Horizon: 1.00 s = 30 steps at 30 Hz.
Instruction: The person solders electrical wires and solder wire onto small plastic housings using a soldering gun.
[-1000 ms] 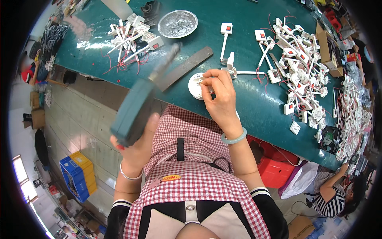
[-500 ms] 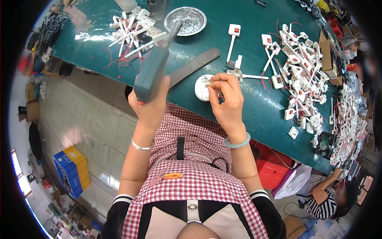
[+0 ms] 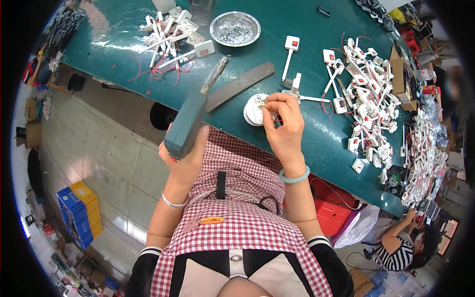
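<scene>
My left hand (image 3: 184, 166) is wrapped round the body of a dark green electric screwdriver (image 3: 187, 121). Its long silver nose points up and away over the near table edge, touching nothing. My right hand (image 3: 286, 119) pinches with thumb and forefinger at a round white plastic piece (image 3: 251, 116) near that edge. A smaller white part lies on top of the round piece, under the fingertips. Whatever sits in the pinch is too small to make out. Just beyond the right fingers stands a white switch piece with a metal clip (image 3: 296, 81).
A flat grey metal bar (image 3: 242, 85) lies between the tool and a shiny bowl (image 3: 212, 34) of small metal bits. White switch pieces with red wires are heaped at left (image 3: 170, 37) and right (image 3: 363, 106). A co-worker in stripes (image 3: 393, 255) sits at lower right.
My left hand has lowered the electric screwdriver toward me, and its nose has moved away from the bowl. My right hand stays at the round white piece.
</scene>
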{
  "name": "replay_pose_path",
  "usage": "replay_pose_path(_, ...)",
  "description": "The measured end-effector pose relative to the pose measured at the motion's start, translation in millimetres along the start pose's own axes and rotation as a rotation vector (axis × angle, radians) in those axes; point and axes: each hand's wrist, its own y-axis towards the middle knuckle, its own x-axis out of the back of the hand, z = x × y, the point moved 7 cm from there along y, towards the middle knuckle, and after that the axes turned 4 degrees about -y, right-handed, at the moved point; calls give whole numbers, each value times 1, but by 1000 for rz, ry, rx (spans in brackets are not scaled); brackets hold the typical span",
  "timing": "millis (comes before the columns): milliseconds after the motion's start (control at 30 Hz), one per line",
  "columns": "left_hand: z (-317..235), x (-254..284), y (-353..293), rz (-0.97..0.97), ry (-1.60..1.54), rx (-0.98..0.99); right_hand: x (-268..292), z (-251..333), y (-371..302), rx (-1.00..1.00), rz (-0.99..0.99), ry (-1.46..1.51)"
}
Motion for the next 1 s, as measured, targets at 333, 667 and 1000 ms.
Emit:
replay_pose_path(333, -4, 14, -27, -8, 2, 63, 6, 1, -9, 28, 13, -63)
replay_pose_path(667, 8, 13, -24, 22, 24, 118, 1, -11, 3, 8, 3, -6)
replay_pose_path(1000, -2, 21, -30, -59, -66, -141, 4, -42, -4, 163, 103, -88)
